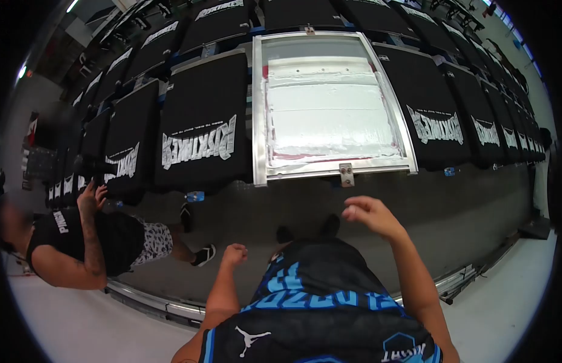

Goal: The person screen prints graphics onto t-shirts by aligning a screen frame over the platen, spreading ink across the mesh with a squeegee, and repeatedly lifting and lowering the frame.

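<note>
A framed screen [329, 121] lies between printed black shirts [202, 109]. The person's right hand [372, 215], grip released, hovers near its metal bracket [346, 175]; the left hand [235, 254] looks curled, though whether clenched cannot be told.

Dim overall, bright tube light [71, 6] at upper left, fisheye-bent edges, blackened corners

Our bare arms bend at the elbows, the left hand [235, 254] curled in a loose fist, the right hand [375, 218] (held farther forward) half-open, its fingers bent inward.
</note>
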Motion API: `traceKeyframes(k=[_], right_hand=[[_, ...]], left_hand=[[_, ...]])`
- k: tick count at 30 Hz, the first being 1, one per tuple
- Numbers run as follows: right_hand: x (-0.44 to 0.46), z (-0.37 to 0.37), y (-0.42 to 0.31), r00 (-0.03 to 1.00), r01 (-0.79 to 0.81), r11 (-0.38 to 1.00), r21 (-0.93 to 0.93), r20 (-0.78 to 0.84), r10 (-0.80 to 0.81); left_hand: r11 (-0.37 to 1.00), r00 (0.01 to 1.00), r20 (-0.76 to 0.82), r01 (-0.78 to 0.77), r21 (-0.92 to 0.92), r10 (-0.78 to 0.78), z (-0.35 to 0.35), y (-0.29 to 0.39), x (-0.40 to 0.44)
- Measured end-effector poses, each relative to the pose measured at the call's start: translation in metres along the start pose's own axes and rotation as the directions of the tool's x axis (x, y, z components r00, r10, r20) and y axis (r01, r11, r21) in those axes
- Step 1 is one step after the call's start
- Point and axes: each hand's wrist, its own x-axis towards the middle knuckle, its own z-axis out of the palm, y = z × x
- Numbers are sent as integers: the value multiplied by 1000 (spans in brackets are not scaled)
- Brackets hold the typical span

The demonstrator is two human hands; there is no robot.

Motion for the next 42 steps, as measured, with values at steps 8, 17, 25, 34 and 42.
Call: traceKeyframes(k=[8, 17, 25, 34, 42], right_hand=[[98, -37, 76, 976, -36, 944, 329, -194, 105], [117, -44, 81, 995, 58, 994, 94, -85, -50], [126, -42, 90, 989, 120, 991, 57, -93, -115], [126, -39, 94, 966, 72, 992, 103, -257, -43], [116, -36, 80, 957, 20, 991, 130, -290, 18]], left_hand=[[998, 997, -56, 49, 33, -47, 63, 39, -53], [969, 995, -73, -43, 244, 62, 95, 51, -62], [991, 975, -222, 22, 135, 9, 102, 63, -82], [945, 989, -144, 8, 328, 42, 83, 13, -61], [945, 993, -116, 6, 328, 34, 31, 14, -41]])
